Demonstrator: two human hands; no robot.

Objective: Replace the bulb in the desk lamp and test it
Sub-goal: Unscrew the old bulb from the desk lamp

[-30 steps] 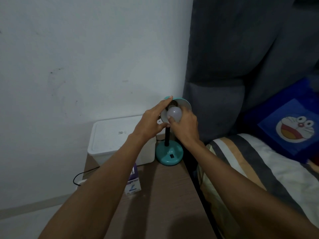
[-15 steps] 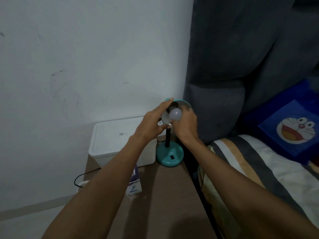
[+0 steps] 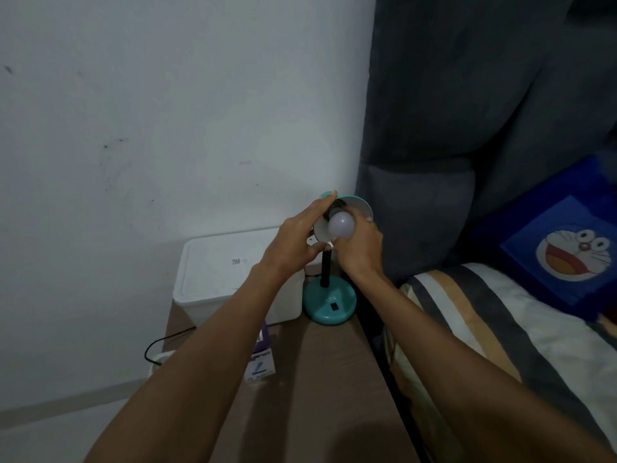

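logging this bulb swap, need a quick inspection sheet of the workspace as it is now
surface: wooden bedside table, dim light
job's things: unlit bulb in teal lamp shade
clutter: white box; small purple carton
grips: left hand holds shade; right hand holds bulb
cables: black cord left of table
surroundings: white wall, grey headboard, striped bedding, blue pillow

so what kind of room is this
Most likely a bedroom. A wooden bedside table stands against a bed with a striped sheet and a blue cartoon pillow, and both hands work on a teal desk lamp.
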